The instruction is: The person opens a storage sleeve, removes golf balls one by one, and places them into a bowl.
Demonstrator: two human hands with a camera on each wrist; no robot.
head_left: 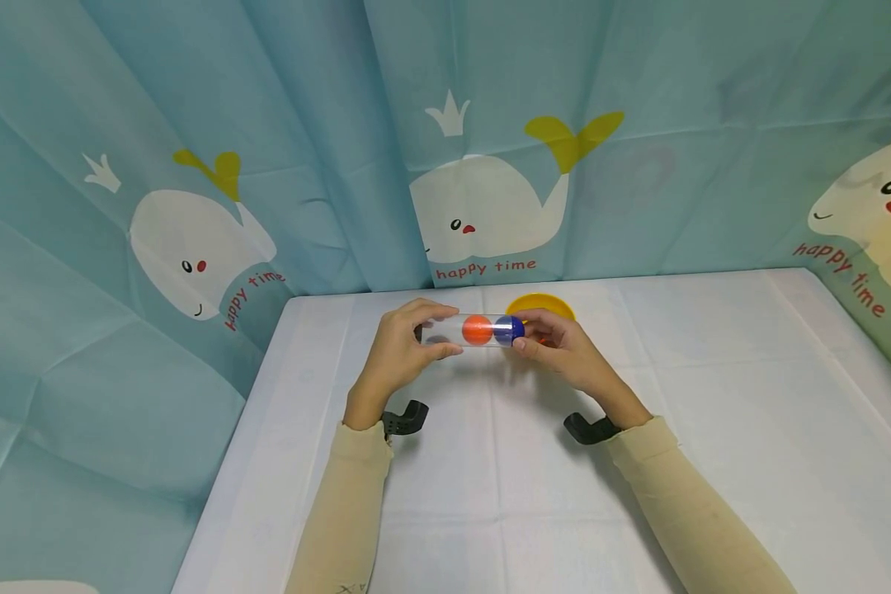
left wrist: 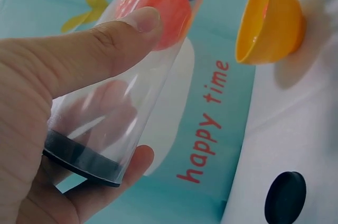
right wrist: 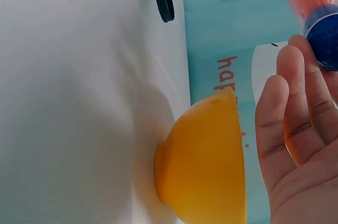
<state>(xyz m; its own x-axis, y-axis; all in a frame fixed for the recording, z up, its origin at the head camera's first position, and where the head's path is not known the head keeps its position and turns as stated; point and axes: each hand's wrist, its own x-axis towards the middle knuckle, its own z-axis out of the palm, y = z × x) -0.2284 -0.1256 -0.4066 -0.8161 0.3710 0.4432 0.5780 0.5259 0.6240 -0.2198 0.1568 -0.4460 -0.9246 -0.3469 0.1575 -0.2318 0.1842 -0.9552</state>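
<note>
A clear plastic tube (head_left: 445, 332) with a black base (left wrist: 82, 160) is held level over the table. My left hand (head_left: 404, 338) grips its base end between thumb and fingers. Inside lie an orange ball (head_left: 478, 330) and, at the right-hand mouth, a blue ball (head_left: 508, 331) that bulges partly out. My right hand (head_left: 564, 351) pinches the blue ball's outer side with thumb and fingertips; in the right wrist view the other fingers (right wrist: 272, 113) stretch beside it and the thumb is hidden. Just behind the right hand stands a yellow bowl (right wrist: 206, 155) with something reddish inside.
A black round cap (left wrist: 285, 197) lies on the white-covered table (head_left: 445, 544), seen in both wrist views and hidden in the head view. A blue curtain (head_left: 327, 165) with whale prints hangs along the back and left edges of the table.
</note>
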